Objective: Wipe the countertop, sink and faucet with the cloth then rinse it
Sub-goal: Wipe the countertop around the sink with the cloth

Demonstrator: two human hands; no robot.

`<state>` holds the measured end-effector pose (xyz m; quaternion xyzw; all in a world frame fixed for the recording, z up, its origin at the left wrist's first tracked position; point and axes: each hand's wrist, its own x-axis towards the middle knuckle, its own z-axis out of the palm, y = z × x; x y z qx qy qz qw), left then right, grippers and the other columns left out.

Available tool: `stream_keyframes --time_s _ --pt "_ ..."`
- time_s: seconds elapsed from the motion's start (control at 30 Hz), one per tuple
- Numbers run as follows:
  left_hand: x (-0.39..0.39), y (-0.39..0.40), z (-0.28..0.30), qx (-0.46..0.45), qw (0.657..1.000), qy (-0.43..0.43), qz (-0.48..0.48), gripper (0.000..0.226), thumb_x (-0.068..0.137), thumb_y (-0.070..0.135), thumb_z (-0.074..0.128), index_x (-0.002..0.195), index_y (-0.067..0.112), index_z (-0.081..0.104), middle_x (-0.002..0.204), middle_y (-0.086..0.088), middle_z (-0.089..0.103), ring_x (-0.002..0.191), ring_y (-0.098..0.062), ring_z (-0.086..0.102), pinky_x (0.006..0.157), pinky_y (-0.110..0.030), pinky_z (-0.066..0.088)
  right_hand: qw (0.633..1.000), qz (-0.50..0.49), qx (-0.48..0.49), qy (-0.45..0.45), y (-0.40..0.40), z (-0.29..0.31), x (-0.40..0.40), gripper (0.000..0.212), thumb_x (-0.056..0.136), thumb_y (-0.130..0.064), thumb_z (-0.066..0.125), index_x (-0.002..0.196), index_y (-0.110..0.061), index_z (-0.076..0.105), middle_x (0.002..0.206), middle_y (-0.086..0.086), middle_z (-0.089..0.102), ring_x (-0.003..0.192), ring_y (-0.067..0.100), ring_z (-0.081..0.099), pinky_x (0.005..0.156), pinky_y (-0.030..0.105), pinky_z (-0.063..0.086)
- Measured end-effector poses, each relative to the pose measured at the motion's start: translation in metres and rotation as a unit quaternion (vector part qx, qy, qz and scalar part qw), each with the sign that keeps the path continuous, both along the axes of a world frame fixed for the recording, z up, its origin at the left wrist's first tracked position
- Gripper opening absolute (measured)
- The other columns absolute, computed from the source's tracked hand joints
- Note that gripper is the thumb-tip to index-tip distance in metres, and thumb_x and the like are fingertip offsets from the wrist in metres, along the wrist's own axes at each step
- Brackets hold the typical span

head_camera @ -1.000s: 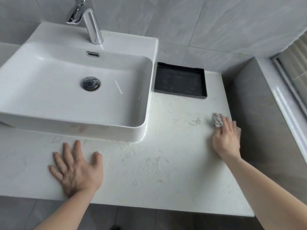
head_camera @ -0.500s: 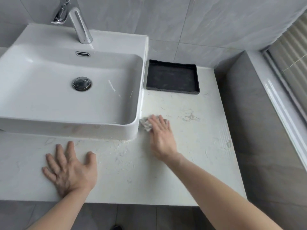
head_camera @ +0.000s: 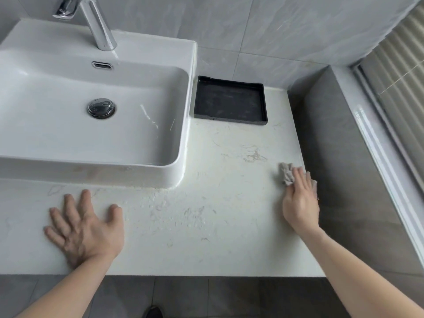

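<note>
The right hand (head_camera: 300, 200) lies flat on the cloth (head_camera: 286, 174), fingers straight and together, pressing it onto the surface (head_camera: 206, 226). The cloth is a crumpled grey wad, showing past the fingertips and a little at the hand's right side. It sits well right of the sink (head_camera: 91, 134), at the surface's right edge, just beside the grey side wall (head_camera: 344, 168).

The left hand (head_camera: 85, 230) rests palm down on the surface in front of the sink, fingers spread and straight, holding nothing.

The sink is a white rectangular basin standing on the surface, with a chrome drain plug (head_camera: 101, 108) in its bottom and a chrome faucet (head_camera: 96, 24) on its back ledge. A black tray (head_camera: 230, 101) lies just right of the sink, against the back wall. The surface between sink and cloth bears pale smears and streaks.
</note>
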<state>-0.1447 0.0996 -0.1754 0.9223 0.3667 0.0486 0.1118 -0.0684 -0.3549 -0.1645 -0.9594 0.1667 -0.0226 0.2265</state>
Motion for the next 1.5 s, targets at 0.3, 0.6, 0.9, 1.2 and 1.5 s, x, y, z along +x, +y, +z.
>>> stream_keyframes --time_s 0.3,0.6,0.9,1.2,1.5 --pt "0.001 -0.003 0.005 -0.008 1.0 0.003 0.001 0.078 0.087 0.059 0.042 0.158 0.028 0.031 0.17 -0.006 0.019 0.158 -0.033 0.006 0.126 -0.059 0.001 0.989 0.021 0.12 -0.085 0.066 0.027 -0.005 0.044 0.106 -0.01 0.037 0.141 -0.035 0.047 0.149 0.001 0.057 0.138 0.031 0.051 0.114 0.054 0.043" --pt "0.001 -0.002 0.004 -0.004 1.0 0.0 0.0 0.078 0.087 0.06 0.043 0.157 0.029 0.031 0.17 -0.005 0.019 0.158 -0.033 0.006 0.126 -0.059 0.002 0.963 0.267 0.037 0.0 0.235 -0.004 -0.021 0.064 0.108 -0.027 0.037 0.166 -0.015 0.013 0.175 0.003 0.009 0.162 0.03 -0.002 0.13 0.046 -0.008" --pt "0.0 -0.002 0.004 -0.006 1.0 -0.003 -0.004 0.074 0.09 0.056 0.047 0.157 0.028 0.032 0.17 -0.006 0.019 0.157 -0.035 0.006 0.126 -0.06 0.002 0.993 0.114 -0.008 0.004 0.077 -0.005 -0.042 0.068 0.1 -0.034 0.028 0.166 -0.023 0.018 0.173 -0.003 0.014 0.161 0.02 0.004 0.132 0.041 -0.003" --pt "0.0 -0.003 0.005 -0.007 1.0 -0.002 -0.002 0.075 0.089 0.057 0.045 0.156 0.027 0.032 0.17 -0.007 0.02 0.157 -0.035 0.007 0.126 -0.06 0.004 0.981 -0.135 0.131 -0.041 0.035 0.034 -0.062 0.051 0.111 -0.01 0.033 0.161 -0.02 0.033 0.169 -0.004 0.031 0.16 0.017 0.016 0.131 0.041 0.016" --pt "0.0 -0.004 0.005 -0.004 1.0 -0.006 -0.003 0.075 0.089 0.058 0.044 0.157 0.027 0.032 0.17 -0.006 0.02 0.157 -0.034 0.008 0.126 -0.059 0.002 0.962 0.24 0.131 -0.021 0.224 0.012 -0.048 0.065 0.1 -0.008 0.042 0.163 -0.018 0.028 0.173 0.002 0.02 0.162 0.024 0.007 0.132 0.043 0.001"
